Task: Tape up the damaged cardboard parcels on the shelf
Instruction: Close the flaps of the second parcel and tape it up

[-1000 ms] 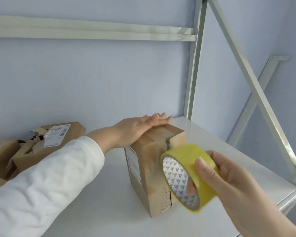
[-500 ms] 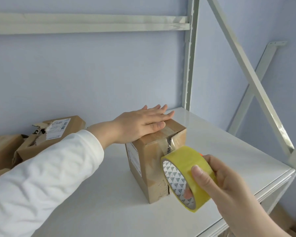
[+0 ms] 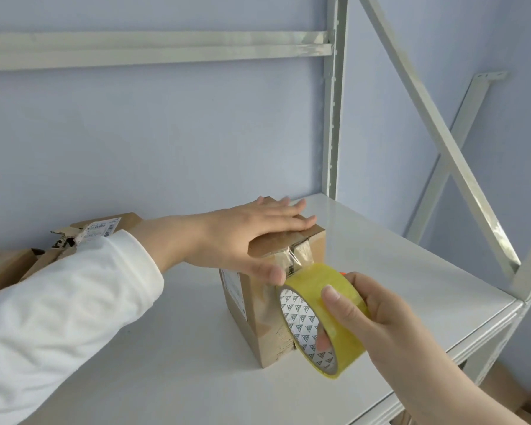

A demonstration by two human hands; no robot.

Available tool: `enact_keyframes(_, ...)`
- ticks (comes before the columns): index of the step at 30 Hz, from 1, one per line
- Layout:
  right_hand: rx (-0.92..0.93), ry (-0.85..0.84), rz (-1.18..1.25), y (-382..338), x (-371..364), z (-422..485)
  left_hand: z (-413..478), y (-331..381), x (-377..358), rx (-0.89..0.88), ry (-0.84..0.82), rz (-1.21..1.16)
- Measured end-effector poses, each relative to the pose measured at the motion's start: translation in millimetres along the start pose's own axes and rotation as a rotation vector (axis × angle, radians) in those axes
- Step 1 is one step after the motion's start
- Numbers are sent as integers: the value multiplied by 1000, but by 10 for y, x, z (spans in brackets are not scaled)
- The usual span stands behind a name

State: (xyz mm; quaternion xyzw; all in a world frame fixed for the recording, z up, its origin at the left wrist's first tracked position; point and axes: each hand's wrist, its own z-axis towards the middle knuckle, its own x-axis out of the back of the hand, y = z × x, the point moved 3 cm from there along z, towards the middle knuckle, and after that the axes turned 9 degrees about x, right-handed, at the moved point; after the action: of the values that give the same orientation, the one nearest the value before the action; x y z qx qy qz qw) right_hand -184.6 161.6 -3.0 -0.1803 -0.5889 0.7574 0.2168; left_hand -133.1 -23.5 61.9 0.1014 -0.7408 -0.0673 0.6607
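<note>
Head view, looking down on a white metal shelf (image 3: 405,271). Small cardboard parcel (image 3: 262,329) upright near the middle of the board, well in from the front edge, a pale label on its left face. Clear tape glossy over the upper part of the front face; lower front edge crumpled and split.

Left hand (image 3: 252,237) laid flat on the parcel's top, fingers straight and together, reaching toward the far edge. Thumb bent down over the front face, pressing on the tape just beside the roll. White sleeve (image 3: 59,317) across the lower left.

Right hand (image 3: 383,320) gripping a yellow tape roll (image 3: 310,279), held on edge against the parcel's front right corner. Thumb curled over the outer band, one fingertip showing inside the printed core. Short strip of tape (image 3: 295,259) stretched from the roll up to the parcel's top front edge, wrinkled and narrowed there. Small orange speck behind the roll, perhaps part of the roll's end tab, too little in sight to tell.

Far left, against the blue wall, two more brown parcels: a torn parcel (image 3: 105,228) with a barcode label, and a plain parcel (image 3: 3,268) in front of it. Grey upright post (image 3: 331,118) at the shelf's back right corner, diagonal brace (image 3: 436,133) crossing to the right.
</note>
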Motion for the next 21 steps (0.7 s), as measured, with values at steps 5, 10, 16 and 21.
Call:
enact_keyframes(5,-10,-19,-58,-41,17,44,65,46,-5,-56,71,118)
enact_keyframes(10,-26,-47,-94,-90,43,198,70,-62,24,-72,132,-87)
enact_keyframes(16,129,-59,-118,-283,-123,512,-37,-485,189,47,228,-474)
enact_keyframes(21,324,-17,-197,-474,-374,880,-244,-814,235,101,369,-725)
